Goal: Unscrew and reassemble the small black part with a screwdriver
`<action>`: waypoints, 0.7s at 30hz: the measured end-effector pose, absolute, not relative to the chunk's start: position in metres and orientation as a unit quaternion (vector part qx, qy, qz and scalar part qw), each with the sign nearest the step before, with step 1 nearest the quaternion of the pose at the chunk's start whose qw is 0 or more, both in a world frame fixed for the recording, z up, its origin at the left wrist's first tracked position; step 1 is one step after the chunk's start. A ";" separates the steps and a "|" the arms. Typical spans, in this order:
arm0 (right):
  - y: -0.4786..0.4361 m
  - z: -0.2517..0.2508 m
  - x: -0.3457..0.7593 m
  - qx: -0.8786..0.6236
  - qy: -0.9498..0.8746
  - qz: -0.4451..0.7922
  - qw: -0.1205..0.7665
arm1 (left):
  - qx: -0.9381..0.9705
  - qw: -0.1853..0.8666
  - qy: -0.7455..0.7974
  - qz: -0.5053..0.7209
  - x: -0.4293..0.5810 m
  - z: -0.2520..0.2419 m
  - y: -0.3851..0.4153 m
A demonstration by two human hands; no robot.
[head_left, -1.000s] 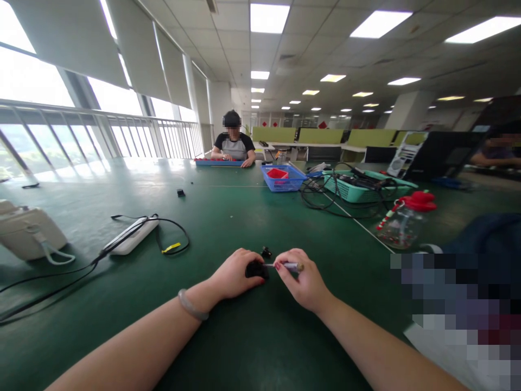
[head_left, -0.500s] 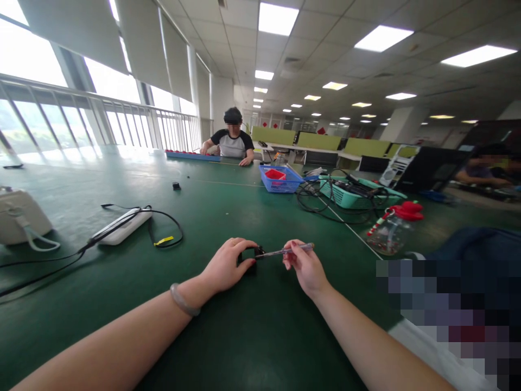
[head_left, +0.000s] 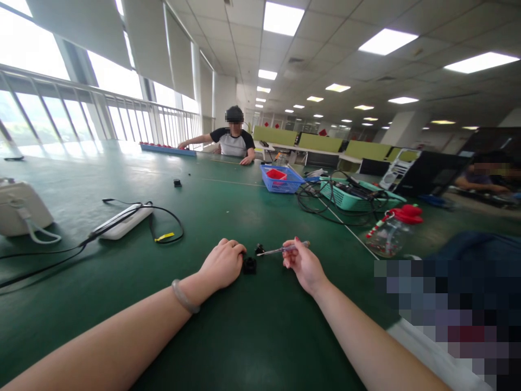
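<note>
My right hand (head_left: 305, 266) grips a slim screwdriver (head_left: 277, 250) with a see-through handle, its shaft pointing left. The tip is at a small black part (head_left: 259, 248); whether they touch, I cannot tell. Just nearer to me, a black square piece (head_left: 249, 266) with a round recess lies on the green table (head_left: 260, 326). Beside its left edge rests my left hand (head_left: 224, 263), back upward and fingers curled in. The thumb and anything under those fingers are hidden.
Left lie a white power strip (head_left: 126, 221) and black cables. Farther off are a small black block (head_left: 177, 183), a blue basket (head_left: 280, 180), a green basket (head_left: 354, 196) of cables and a red-lidded jar (head_left: 393, 233). Across the table, a person (head_left: 234, 138) reaches toward a blue tray (head_left: 169, 149).
My left fingers have drawn together and moved left off the black square piece, which now shows fully. The screwdriver stays nearly in place. Across the table, the blue tray has shifted left.
</note>
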State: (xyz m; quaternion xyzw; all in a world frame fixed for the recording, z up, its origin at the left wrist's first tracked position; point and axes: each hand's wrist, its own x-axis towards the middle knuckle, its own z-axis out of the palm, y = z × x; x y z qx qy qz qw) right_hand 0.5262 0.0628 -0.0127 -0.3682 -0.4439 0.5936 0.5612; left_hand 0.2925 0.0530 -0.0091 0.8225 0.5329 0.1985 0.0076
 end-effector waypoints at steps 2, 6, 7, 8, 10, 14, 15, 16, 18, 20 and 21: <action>0.063 -0.013 0.526 -0.368 -0.446 0.598 0.555 | 0.820 0.003 0.537 0.197 0.293 -0.008 0.053; 0.063 -0.012 0.526 -0.369 -0.452 0.606 0.541 | 0.821 -0.005 0.537 0.194 0.292 -0.008 0.053; 0.063 -0.012 0.526 -0.368 -0.450 0.608 0.540 | 0.822 -0.008 0.536 0.191 0.292 -0.008 0.053; 0.062 -0.011 0.526 -0.368 -0.447 0.610 0.542 | 0.825 -0.012 0.533 0.186 0.292 -0.008 0.053; 0.062 -0.010 0.526 -0.366 -0.434 0.616 0.546 | 0.832 -0.019 0.526 0.175 0.292 -0.007 0.052; 0.061 -0.007 0.525 -0.359 -0.404 0.638 0.549 | 0.837 -0.032 0.523 0.158 0.293 -0.005 0.050; 0.061 -0.006 0.525 -0.358 -0.396 0.642 0.551 | 0.837 -0.035 0.524 0.156 0.293 -0.005 0.049; 0.061 -0.006 0.525 -0.357 -0.388 0.643 0.556 | 0.837 -0.036 0.524 0.155 0.293 -0.005 0.049; 0.061 -0.005 0.526 -0.355 -0.378 0.639 0.568 | 0.838 -0.033 0.522 0.155 0.294 -0.006 0.049; 0.061 -0.005 0.526 -0.354 -0.379 0.635 0.573 | 0.841 -0.022 0.515 0.162 0.294 -0.006 0.050; 0.061 -0.004 0.527 -0.355 -0.382 0.633 0.572 | 0.842 -0.015 0.511 0.171 0.294 -0.007 0.050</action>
